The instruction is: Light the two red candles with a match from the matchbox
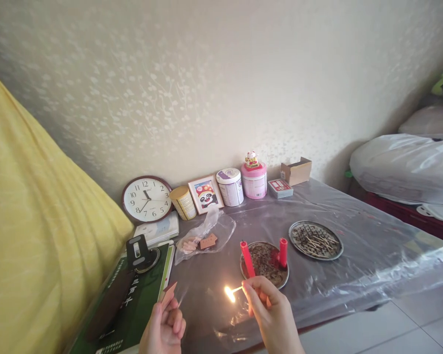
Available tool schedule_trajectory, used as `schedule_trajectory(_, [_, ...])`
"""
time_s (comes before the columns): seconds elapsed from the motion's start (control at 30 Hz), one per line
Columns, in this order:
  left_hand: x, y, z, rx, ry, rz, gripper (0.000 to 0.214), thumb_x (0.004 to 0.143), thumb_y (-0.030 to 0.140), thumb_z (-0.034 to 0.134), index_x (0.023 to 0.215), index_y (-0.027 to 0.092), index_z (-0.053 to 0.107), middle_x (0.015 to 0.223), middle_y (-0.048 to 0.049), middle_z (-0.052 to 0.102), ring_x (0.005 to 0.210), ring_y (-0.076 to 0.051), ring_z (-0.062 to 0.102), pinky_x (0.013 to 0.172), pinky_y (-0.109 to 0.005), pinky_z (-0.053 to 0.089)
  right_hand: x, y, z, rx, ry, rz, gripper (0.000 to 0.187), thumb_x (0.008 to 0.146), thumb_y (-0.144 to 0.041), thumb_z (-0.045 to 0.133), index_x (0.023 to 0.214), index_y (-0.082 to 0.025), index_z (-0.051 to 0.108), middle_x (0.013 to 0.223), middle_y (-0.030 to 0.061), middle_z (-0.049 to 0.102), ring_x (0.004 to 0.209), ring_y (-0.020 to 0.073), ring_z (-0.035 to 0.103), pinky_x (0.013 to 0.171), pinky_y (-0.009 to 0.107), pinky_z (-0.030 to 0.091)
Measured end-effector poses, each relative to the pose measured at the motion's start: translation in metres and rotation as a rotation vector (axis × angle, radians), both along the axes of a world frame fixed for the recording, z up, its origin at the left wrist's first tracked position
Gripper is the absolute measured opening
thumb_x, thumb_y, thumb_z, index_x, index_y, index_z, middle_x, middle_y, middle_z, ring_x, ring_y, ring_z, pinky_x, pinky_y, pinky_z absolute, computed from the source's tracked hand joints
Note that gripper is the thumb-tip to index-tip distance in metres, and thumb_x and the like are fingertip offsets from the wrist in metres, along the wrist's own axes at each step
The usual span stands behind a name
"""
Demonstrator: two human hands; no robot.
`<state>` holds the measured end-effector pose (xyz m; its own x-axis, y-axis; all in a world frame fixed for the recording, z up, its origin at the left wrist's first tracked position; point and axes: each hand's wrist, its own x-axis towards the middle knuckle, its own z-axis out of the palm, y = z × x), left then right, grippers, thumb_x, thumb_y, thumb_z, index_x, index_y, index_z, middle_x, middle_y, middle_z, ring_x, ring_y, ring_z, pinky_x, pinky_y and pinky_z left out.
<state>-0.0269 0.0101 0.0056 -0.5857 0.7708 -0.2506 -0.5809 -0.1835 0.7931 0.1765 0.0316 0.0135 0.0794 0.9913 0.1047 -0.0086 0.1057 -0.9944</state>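
Between the thumb and fingers of my right hand is a burning match, its bright flame at the left end. My left hand pinches a small brownish-pink piece of folded card, perhaps a matchbook. Just beyond my right hand sits a round metal plate with a dark, stained surface. Two red candles stand on it: the left candle leans a little, and the right candle is upright with red wax around its base. Neither candle shows a flame.
A second round plate holds several used matchsticks. Matching card pieces lie on a clear plastic bag. A clock, tins, a framed panda picture and a cardboard box line the wall. A green book lies at left.
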Motion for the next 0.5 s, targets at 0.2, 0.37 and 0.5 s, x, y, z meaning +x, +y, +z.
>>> schedule_trajectory(0.2, [0.0014, 0.0003, -0.0038, -0.004, 0.008, -0.020, 0.047, 0.054, 0.051, 0.082, 0.085, 0.016, 0.076, 0.061, 0.0011, 0.061, 0.038, -0.004, 0.038, 0.032, -0.018, 0.032, 0.0009, 0.0021, 0.0003, 0.013, 0.021, -0.001, 0.033, 0.084, -0.048, 0.058, 0.070, -0.019, 0.063, 0.054, -0.0035, 0.047, 0.051, 0.0122, 0.046, 0.050, 0.021, 0.035])
schedule_trajectory(0.37, [-0.0006, 0.0008, -0.0073, -0.012, 0.000, -0.046, 0.047, 0.055, 0.052, 0.081, 0.086, 0.017, 0.076, 0.060, 0.0012, 0.061, 0.038, -0.005, 0.038, 0.033, -0.018, 0.032, 0.0025, 0.0039, -0.0026, 0.021, -0.006, 0.024, 0.032, 0.086, -0.048, 0.056, 0.073, -0.019, 0.062, 0.056, -0.0033, 0.047, 0.051, 0.0121, 0.045, 0.048, 0.020, 0.034])
schedule_trajectory(0.5, [-0.0033, 0.0015, -0.0098, -0.025, -0.005, -0.051, 0.046, 0.055, 0.051, 0.081, 0.086, 0.017, 0.075, 0.061, 0.0007, 0.061, 0.038, -0.005, 0.038, 0.033, -0.018, 0.032, 0.0030, 0.0065, -0.0048, 0.067, -0.028, 0.020, 0.031, 0.087, -0.047, 0.055, 0.073, -0.019, 0.062, 0.060, -0.0016, 0.050, 0.052, 0.0125, 0.046, 0.048, 0.020, 0.036])
